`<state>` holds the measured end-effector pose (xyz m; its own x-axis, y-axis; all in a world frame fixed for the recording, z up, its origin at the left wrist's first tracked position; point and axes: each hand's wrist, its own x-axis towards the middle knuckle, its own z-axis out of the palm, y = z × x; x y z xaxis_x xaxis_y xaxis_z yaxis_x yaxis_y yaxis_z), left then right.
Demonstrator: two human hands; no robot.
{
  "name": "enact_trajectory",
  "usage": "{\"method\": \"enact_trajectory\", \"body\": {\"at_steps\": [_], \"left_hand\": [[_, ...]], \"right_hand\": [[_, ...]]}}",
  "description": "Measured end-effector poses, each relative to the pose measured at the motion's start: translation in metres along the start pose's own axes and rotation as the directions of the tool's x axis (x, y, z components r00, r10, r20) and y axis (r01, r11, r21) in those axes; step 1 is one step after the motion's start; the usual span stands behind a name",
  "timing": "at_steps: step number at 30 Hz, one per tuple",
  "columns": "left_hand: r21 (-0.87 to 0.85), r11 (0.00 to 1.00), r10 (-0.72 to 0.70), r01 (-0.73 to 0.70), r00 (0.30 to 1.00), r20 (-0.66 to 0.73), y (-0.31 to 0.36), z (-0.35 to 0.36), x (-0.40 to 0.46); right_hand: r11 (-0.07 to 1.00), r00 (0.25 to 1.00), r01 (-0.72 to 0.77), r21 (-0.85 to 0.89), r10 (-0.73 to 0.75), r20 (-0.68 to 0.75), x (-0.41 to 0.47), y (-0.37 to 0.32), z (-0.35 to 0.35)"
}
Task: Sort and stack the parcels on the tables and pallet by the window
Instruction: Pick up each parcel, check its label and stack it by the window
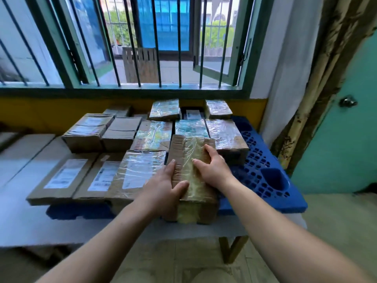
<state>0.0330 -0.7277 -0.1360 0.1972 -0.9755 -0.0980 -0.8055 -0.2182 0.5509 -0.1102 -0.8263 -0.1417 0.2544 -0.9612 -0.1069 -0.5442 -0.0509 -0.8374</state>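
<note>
Taped parcel [191, 176] sits at the pallet's [265, 176] near edge, overhanging the tabletop [61, 227]. Our left hand [163, 190] and right hand [214, 168] lie on top, fingers curled over its sides. We judge it stiff, tape slick; grip the cardboard edges.

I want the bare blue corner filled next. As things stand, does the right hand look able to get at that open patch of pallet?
Probably yes. The right hand rests on the taped parcel, right beside the bare patch of the blue pallet, and nothing lies between them. It would first have to let go of the parcel.
</note>
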Motion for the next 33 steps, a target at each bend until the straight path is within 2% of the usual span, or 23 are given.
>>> {"method": "enact_trajectory", "body": {"at_steps": [3, 8, 18, 22, 25, 29, 33], "left_hand": [[0.13, 0.989, -0.072, 0.069, 0.997, 0.017, -0.009, 0.009, 0.008], [0.159, 0.983, -0.098, 0.09, 0.994, 0.04, -0.012, 0.009, 0.021], [0.285, 0.941, -0.211, 0.183, 0.975, 0.07, 0.007, -0.007, 0.034], [0.228, 0.965, -0.169, 0.13, 0.973, 0.158, 0.0, -0.021, 0.041], [0.15, 0.986, -0.106, 0.077, 0.976, 0.191, -0.013, -0.043, 0.038], [0.138, 0.988, -0.089, 0.069, 0.985, 0.15, -0.05, -0.083, 0.026], [0.106, 0.99, -0.103, 0.094, 0.992, 0.077, -0.109, -0.131, 0.005]], "right_hand": [[0.999, 0.998, -0.034, -0.029, 0.036, 0.045, 0.009, 0.007, 0.01], [0.998, 0.997, -0.053, -0.042, 0.055, 0.057, 0.025, 0.007, 0.011], [0.984, 0.998, -0.021, -0.177, 0.033, 0.062, 0.057, 0.001, 0.011], [0.946, 0.996, -0.039, -0.322, 0.063, 0.063, 0.052, -0.013, 0.008], [0.9, 0.999, -0.006, -0.436, 0.025, 0.037, 0.044, -0.028, 0.009], [0.867, 0.998, 0.064, -0.494, -0.059, 0.027, 0.034, -0.068, 0.028], [0.867, 0.988, 0.153, -0.475, -0.148, 0.048, 0.027, -0.128, 0.086]]}}
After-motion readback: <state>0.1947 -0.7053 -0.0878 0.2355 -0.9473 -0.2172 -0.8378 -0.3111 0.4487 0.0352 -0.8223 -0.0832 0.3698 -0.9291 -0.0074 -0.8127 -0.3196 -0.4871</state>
